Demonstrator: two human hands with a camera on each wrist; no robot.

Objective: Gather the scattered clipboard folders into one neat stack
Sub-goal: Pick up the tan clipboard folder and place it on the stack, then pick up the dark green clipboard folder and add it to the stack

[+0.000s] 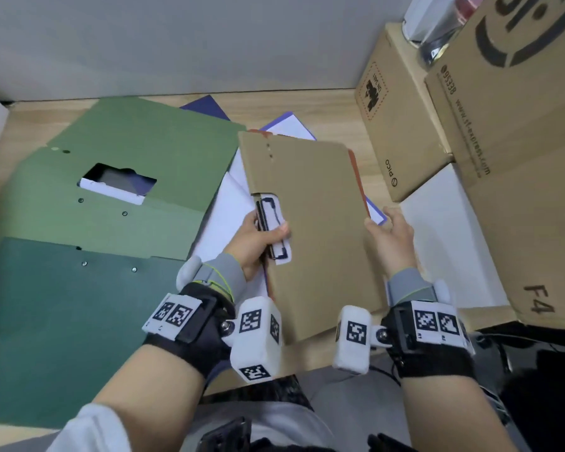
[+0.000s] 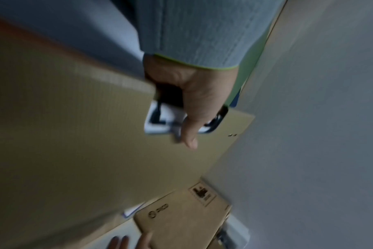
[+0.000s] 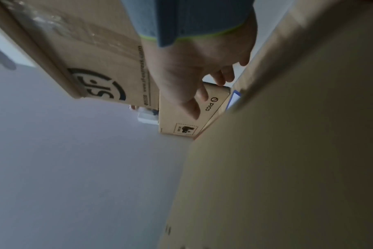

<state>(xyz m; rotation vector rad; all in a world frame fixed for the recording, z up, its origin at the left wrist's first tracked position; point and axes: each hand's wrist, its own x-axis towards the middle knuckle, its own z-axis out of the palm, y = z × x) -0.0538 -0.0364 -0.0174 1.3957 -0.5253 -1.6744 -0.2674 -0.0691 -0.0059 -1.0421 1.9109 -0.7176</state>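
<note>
Left hand pinches brown folder at its clip; right hand, fingers loose, touches its right edge.

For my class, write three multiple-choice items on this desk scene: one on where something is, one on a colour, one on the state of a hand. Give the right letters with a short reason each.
1. Where is the PICO box?
A. right of the tan clipboard folder
B. on the green folders
C. in the left hand

2. What colour are the folders lying at the left?
A. red
B. green
C. yellow

3. What is the left hand doing?
A. hanging idle
B. pressing flat on the desk
C. gripping the folder's clip edge

Key: 1 A, it stands beyond the tan clipboard folder by the right hand; 2 B, the green folders lie overlapping there; 3 C, thumb lies over the clip.
</note>
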